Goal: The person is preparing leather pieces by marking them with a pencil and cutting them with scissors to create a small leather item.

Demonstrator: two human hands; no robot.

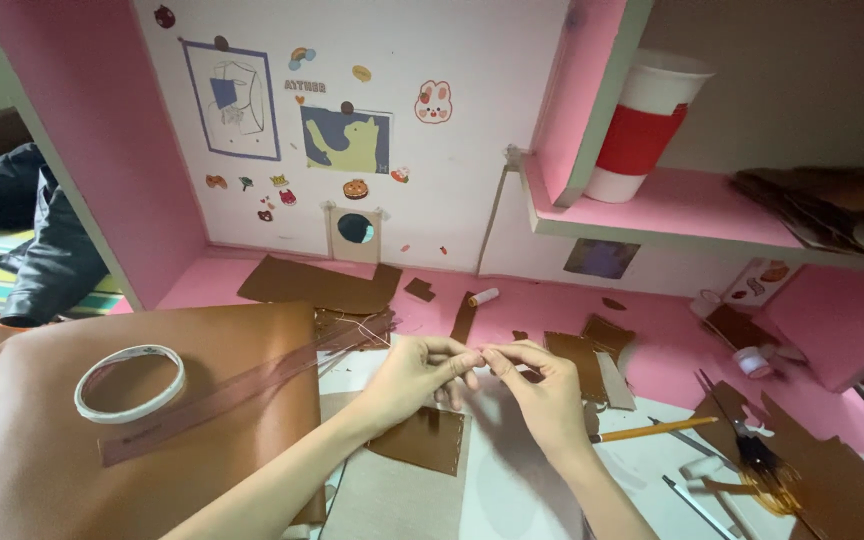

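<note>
Two bare hands pinch together over a stitched brown leather piece on a pink desk

The left hand (414, 372) and right hand (542, 385) meet fingertip to fingertip, both closed on something too fine to make out, perhaps thread. The brown leather piece (422, 440) lies just below them. A clear ruler (242, 385) and tape ring (130, 382) rest on the large leather sheet (42, 450) left; a pencil (642, 432) lies right

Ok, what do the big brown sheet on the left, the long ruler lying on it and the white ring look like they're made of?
The big brown sheet looks like leather or faux leather: smooth, faint sheen, soft curving edge. The long ruler seems clear tinted plastic, since the brown shows through it. The white ring is probably a roll of tape, thin, matte and white; paper or plastic I cannot tell.
</note>
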